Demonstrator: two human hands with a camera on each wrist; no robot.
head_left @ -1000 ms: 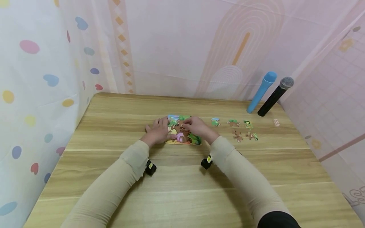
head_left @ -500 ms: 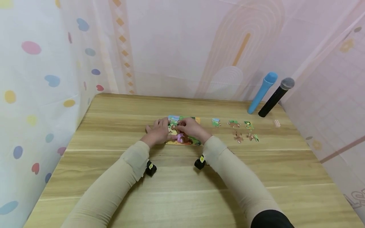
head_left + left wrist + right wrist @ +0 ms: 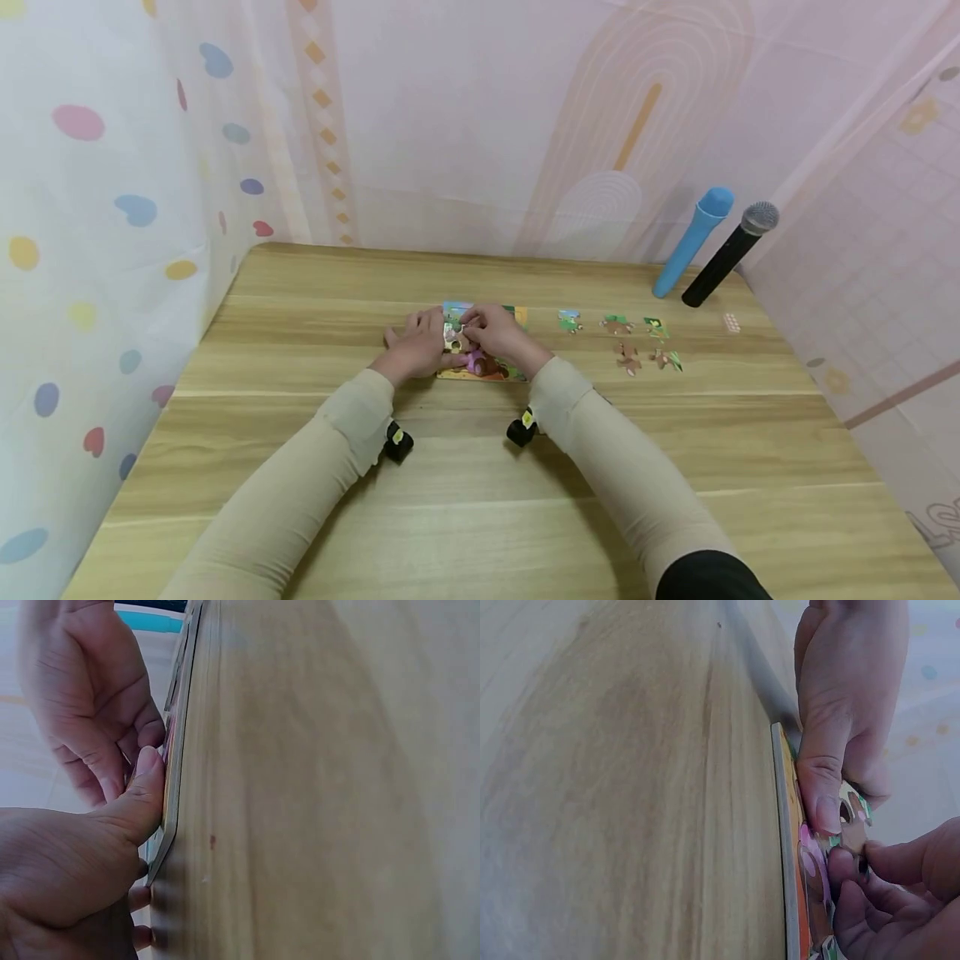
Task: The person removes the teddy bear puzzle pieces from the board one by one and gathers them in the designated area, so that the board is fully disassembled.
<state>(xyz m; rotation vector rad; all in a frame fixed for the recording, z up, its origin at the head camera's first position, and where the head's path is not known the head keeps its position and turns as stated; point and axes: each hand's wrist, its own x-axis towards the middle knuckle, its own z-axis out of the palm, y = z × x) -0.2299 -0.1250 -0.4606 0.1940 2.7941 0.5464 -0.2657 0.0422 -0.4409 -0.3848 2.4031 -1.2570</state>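
A colourful jigsaw board lies on the wooden table in front of me. My left hand rests along its left side, the thumb pressing on the picture. Over the board's upper middle, my right hand pinches a small brown puzzle piece between thumb and fingers. In the right wrist view this piece is raised and tilted off the board, close to the left thumb. Both hands cover much of the picture. In the left wrist view, the right hand partly screens the piece from sight.
Several loose puzzle pieces lie to the right, among them a blue-green one and a brown one. Behind them a blue microphone and a black microphone stand near the curtain. A small dotted card lies at the far right.
My right hand has shifted left across the board, bringing the pinched puzzle piece closer to the left hand. The left hand has stayed in place, and so have the loose pieces.
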